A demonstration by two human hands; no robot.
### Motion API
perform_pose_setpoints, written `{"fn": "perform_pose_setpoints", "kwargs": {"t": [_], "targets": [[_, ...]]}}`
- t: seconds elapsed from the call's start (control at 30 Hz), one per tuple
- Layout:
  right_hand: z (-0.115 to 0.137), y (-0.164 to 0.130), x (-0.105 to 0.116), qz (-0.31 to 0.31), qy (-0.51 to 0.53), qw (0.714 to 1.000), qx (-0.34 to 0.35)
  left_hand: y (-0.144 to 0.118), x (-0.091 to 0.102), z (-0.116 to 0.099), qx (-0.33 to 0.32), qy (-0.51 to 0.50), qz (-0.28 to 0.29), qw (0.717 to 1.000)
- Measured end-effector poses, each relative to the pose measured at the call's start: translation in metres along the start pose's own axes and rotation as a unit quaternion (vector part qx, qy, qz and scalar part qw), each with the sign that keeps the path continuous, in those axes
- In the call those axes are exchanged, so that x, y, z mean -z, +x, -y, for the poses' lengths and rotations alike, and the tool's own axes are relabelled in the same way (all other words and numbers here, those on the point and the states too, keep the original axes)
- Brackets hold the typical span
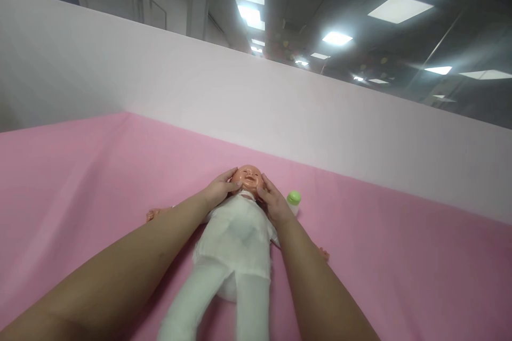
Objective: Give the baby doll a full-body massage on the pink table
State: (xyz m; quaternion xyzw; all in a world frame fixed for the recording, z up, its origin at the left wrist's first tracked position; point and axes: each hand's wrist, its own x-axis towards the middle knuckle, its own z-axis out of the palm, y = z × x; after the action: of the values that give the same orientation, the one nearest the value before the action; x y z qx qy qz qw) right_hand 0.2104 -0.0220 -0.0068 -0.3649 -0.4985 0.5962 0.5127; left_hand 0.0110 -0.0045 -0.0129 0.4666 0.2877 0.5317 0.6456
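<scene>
A baby doll [240,229] in a white top and white trousers lies on its back, its head towards the white panel and its arms spread out. My left hand [222,187] cups one side of the doll's head, fingers along the cheek and thumb near the jaw. On the opposite side my right hand [275,201] presses against the other cheek, its thumb by the chin. Both hands hold the head between them. The backs of my fingers partly hide the sides of the head.
A small bottle with a green cap [294,198] is close beside my right hand. Pink cloth [380,245] covers the surface under the doll. Behind it rises a long white panel [256,101]. Beyond are a door [164,5] and lit ceiling panels [400,9].
</scene>
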Motion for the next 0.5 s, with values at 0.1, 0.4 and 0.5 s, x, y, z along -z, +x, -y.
{"fn": "perform_pose_setpoints", "kwargs": {"t": [0.1, 0.4, 0.5], "targets": [[-0.0028, 0.0001, 0.0000, -0.011, 0.010, 1.000, 0.002, -0.0008, -0.0021, -0.0004, -0.005, -0.018, 0.007, 1.000], [-0.0057, 0.0019, 0.0026, -0.046, -0.081, 0.995, 0.034, -0.0060, -0.0055, -0.0017, -0.009, -0.009, 0.013, 1.000], [-0.0046, 0.0011, 0.0022, -0.056, -0.131, 0.989, 0.043, -0.0067, -0.0045, -0.0038, -0.017, 0.032, 0.012, 0.999]]}}
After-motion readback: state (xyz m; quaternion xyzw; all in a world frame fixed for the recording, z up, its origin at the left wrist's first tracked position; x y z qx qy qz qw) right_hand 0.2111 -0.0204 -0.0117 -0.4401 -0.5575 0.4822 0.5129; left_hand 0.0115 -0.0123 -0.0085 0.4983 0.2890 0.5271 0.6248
